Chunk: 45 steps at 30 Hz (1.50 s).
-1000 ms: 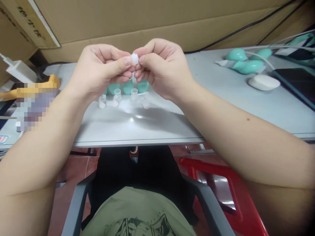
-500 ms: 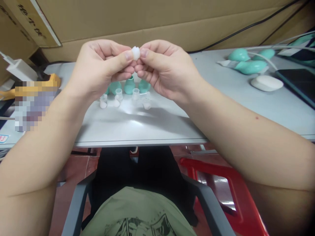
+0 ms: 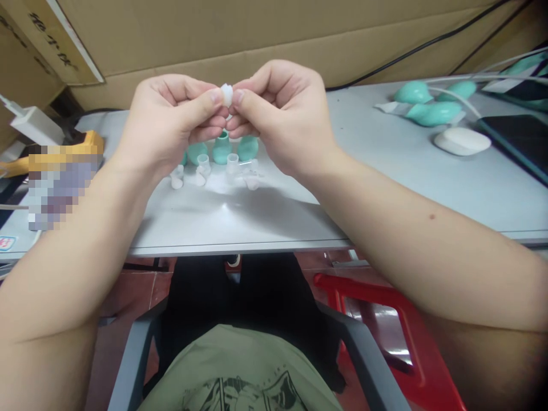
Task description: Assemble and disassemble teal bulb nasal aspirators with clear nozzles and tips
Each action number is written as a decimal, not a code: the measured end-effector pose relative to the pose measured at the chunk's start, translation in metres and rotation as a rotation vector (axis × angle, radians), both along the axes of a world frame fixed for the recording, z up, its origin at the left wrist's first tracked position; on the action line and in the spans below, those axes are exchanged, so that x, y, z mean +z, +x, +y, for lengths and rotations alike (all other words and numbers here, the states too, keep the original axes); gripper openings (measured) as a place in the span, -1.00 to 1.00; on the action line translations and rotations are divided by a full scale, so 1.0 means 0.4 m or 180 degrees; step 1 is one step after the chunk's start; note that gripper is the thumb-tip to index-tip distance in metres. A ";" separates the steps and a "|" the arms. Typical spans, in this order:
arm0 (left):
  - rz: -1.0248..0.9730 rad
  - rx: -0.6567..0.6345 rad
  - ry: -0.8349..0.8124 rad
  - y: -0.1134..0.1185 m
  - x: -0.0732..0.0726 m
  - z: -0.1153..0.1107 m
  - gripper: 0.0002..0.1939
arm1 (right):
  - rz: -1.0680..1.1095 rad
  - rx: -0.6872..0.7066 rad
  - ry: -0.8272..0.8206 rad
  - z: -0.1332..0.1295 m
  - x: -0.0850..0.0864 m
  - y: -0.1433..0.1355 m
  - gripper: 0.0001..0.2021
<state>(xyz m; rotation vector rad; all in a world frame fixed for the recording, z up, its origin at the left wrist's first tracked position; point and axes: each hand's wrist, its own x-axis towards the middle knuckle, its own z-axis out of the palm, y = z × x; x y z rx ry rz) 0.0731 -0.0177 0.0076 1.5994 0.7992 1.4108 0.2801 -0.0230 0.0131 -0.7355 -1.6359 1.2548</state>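
A small white piece [image 3: 227, 95] is pinched between both hands above the back part of the table. My left hand [image 3: 177, 111] grips it from the left with thumb and fingers. From the right, my right hand [image 3: 278, 108] pinches the same piece, its thumb against it. Below the hands stand several teal bulb-shaped parts [image 3: 222, 149], partly hidden by my fingers. In front of them lie small clear and white plastic parts, among them a clear cup [image 3: 232, 163] and a white piece [image 3: 177, 180].
On the table [image 3: 363, 188], teal objects [image 3: 434, 113], a white rounded object [image 3: 462, 141] and a dark device [image 3: 518, 142] lie at the right. A yellow item [image 3: 88, 145] and white adapter [image 3: 38, 125] are at the left. Cardboard [image 3: 257, 34] rises behind.
Both hands and the white piece have shifted slightly left. My right hand's wrist is bent more, with its knuckles higher. The piece stays pinched in both hands.
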 end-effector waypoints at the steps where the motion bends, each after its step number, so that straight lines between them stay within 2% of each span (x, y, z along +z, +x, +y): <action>1: -0.0033 -0.0010 0.0011 0.000 0.000 0.000 -0.89 | -0.0157 0.0069 -0.0031 -0.005 0.012 -0.005 -0.53; 5: -0.0042 -0.0271 0.0060 -0.008 0.002 0.001 -0.90 | -0.0340 0.0227 0.0031 -0.020 0.044 -0.037 -0.45; 8: -0.0038 -0.0447 0.0121 -0.016 0.009 -0.001 -0.87 | -0.0335 0.0274 -0.0002 -0.017 0.045 -0.047 -0.45; 11: -0.0004 -0.0472 0.0142 -0.022 0.015 -0.002 -0.86 | -0.0122 0.0193 -0.0173 0.001 0.018 -0.034 -0.52; 13: 0.0008 -0.0468 0.0143 -0.023 0.015 -0.002 -0.75 | 0.0346 0.0017 -0.0242 0.014 -0.009 -0.020 -0.62; 15: 0.0097 -0.0391 0.0149 -0.021 0.013 -0.001 -0.75 | 0.0999 -0.0104 -0.0191 0.024 -0.034 -0.007 -0.73; 17: 0.0202 -0.0292 0.0165 -0.017 0.010 -0.003 -0.80 | 0.0782 0.0138 0.0010 0.030 -0.049 0.004 -0.89; 18: 0.0207 -0.0258 0.0174 -0.014 0.009 -0.004 -0.80 | 0.0907 -0.0180 -0.0016 0.032 -0.052 0.009 -0.82; 19: 0.0200 -0.0222 0.0174 -0.012 0.007 -0.005 -0.83 | 0.0923 -0.0310 -0.0086 0.033 -0.053 0.013 -0.77; 20: 0.0179 -0.0191 0.0179 -0.009 0.005 -0.006 -0.85 | 0.0951 -0.0180 -0.0071 0.034 -0.052 0.015 -0.76; 21: 0.0166 -0.0149 0.0173 -0.006 0.004 -0.007 -0.86 | 0.0848 0.0165 0.0030 0.034 -0.051 0.017 -0.83; 22: 0.0174 -0.0092 0.0172 -0.004 0.003 -0.008 -0.86 | 0.0904 0.0256 0.0130 0.033 -0.048 0.017 -0.89; 24: 0.0233 -0.0001 0.0190 0.000 0.005 -0.012 -0.83 | 0.0899 -0.0125 0.0098 0.027 -0.041 0.013 -0.82; 27: 0.0351 0.0095 0.0251 -0.004 0.020 -0.022 -0.81 | 0.0724 -0.0460 0.0295 0.017 -0.027 0.012 -0.77; 29: 0.0670 0.0175 0.0343 -0.019 0.035 -0.029 -0.80 | 0.0488 -0.0592 0.0654 0.016 -0.018 0.027 -0.77; 31: 0.1474 0.0228 0.0439 -0.043 0.045 -0.028 -0.75 | -0.0140 -0.0593 0.1000 0.023 -0.011 0.054 -0.79; 32: 0.1843 0.0102 0.0463 -0.057 0.046 -0.025 -0.72 | -0.0839 -0.0249 0.1135 0.030 -0.009 0.070 -0.88; 34: 0.2010 0.0088 0.0638 -0.083 0.041 -0.010 -0.71 | -0.1572 0.0212 0.1404 0.046 -0.008 0.095 -0.89; 35: 0.2176 0.0080 0.0689 -0.093 0.035 0.000 -0.75 | -0.1782 0.0264 0.1737 0.053 -0.009 0.102 -0.86; 36: 0.2528 -0.0154 0.0874 -0.100 0.028 0.008 -0.75 | -0.2314 0.0391 0.1706 0.058 -0.010 0.105 -0.85; 37: 0.2860 -0.0360 0.1183 -0.103 0.022 0.014 -0.73 | -0.2511 0.0440 0.1664 0.061 -0.010 0.104 -0.85; 38: 0.3130 -0.0325 0.1223 -0.102 0.016 0.016 -0.75 | -0.2444 0.0455 0.1773 0.061 -0.009 0.099 -0.86; 39: 0.3054 -0.0184 0.1056 -0.096 0.012 0.015 -0.78 | -0.2404 0.0402 0.1837 0.058 -0.007 0.092 -0.87; 40: 0.2873 -0.0059 0.0875 -0.088 0.009 0.009 -0.79 | -0.2750 0.0441 0.1727 0.053 -0.003 0.083 -0.83; 42: 0.2556 0.0081 0.0625 -0.065 0.010 -0.008 -0.75 | -0.2959 0.0316 0.1634 0.040 0.005 0.069 -0.82; 45: 0.2583 0.0016 0.0676 -0.036 0.020 -0.031 -0.72 | -0.3125 0.0290 0.1646 0.028 0.013 0.059 -0.83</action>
